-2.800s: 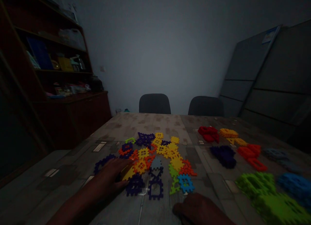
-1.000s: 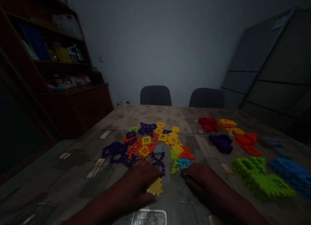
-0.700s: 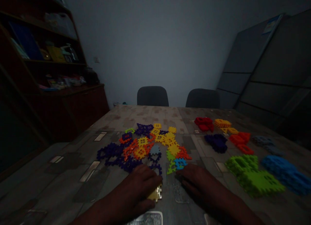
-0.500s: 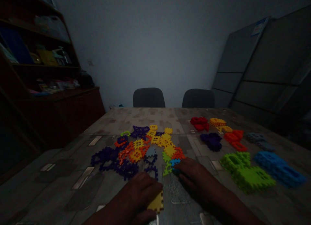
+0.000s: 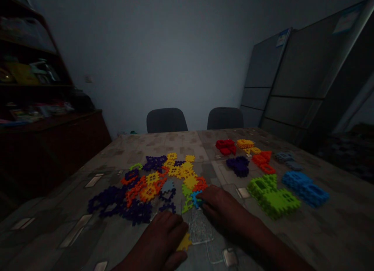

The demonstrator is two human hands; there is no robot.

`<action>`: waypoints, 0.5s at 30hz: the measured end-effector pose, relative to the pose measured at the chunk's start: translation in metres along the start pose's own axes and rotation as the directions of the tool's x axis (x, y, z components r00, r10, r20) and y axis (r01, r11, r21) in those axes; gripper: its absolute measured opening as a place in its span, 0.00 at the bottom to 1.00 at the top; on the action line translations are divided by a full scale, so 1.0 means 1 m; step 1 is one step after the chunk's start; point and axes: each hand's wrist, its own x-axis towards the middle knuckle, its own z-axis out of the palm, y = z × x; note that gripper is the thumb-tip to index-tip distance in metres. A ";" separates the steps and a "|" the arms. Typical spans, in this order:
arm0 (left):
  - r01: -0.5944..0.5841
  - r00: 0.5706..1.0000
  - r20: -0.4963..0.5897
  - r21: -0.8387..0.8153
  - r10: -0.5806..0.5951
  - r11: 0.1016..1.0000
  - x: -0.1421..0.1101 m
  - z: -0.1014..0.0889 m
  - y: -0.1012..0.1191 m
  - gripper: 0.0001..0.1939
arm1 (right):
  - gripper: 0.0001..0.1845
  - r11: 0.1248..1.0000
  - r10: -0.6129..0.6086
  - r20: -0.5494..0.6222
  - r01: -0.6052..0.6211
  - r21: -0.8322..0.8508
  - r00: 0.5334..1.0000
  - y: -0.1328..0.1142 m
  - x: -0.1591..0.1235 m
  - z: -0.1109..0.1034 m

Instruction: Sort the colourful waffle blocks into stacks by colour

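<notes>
My left hand [image 5: 162, 236] is low in the middle of the view, fingers closed around a yellow toothed building piece [image 5: 184, 243]. Much of that piece is hidden by the hand. To the right, my right hand [image 5: 217, 202] has its fingertips curled on a blue toothed piece [image 5: 196, 197] at the near right edge of a mixed pile. Beside the blue piece lie green pieces [image 5: 187, 202] and an orange piece [image 5: 200, 183]. Yellow pieces [image 5: 187, 169] and dark purple pieces [image 5: 108, 201] make up much of the pile.
Sorted stacks stand on the right of the table [image 5: 117, 146]: green [image 5: 274, 199], blue [image 5: 305, 187], purple [image 5: 239, 165], orange [image 5: 263, 160], red [image 5: 226, 146], yellow [image 5: 245, 144] and grey [image 5: 288, 160]. Two chairs [image 5: 166, 120] back the far edge. Shelves stand left, a cabinet right.
My view has turned to the right, so the table and pieces sit further left in it. My left hand keeps the yellow piece; my right hand stays at the blue piece.
</notes>
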 end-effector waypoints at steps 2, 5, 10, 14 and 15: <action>0.013 0.999 -0.048 -0.049 -0.015 0.999 0.001 -0.008 -0.002 0.13 | 0.10 1.000 0.005 -0.027 -0.005 0.015 1.000 0.002 0.001 -0.001; 0.068 0.976 -0.199 -0.085 -0.084 0.994 -0.003 -0.022 -0.018 0.13 | 0.13 0.999 0.023 -0.065 -0.020 0.038 0.998 0.010 0.002 0.001; 0.255 0.892 -0.379 -0.030 -0.247 0.966 -0.012 -0.048 -0.057 0.16 | 0.19 0.995 0.099 -0.123 -0.095 0.041 0.987 0.030 0.002 0.005; 0.267 0.885 -0.405 0.036 -0.230 0.963 -0.013 -0.060 -0.072 0.18 | 0.21 0.993 0.121 -0.142 -0.118 0.025 0.983 0.042 0.004 0.007; 0.267 0.886 -0.404 0.039 -0.229 0.963 -0.012 -0.061 -0.072 0.17 | 0.22 0.992 0.123 -0.143 -0.122 0.019 0.982 0.045 0.004 0.008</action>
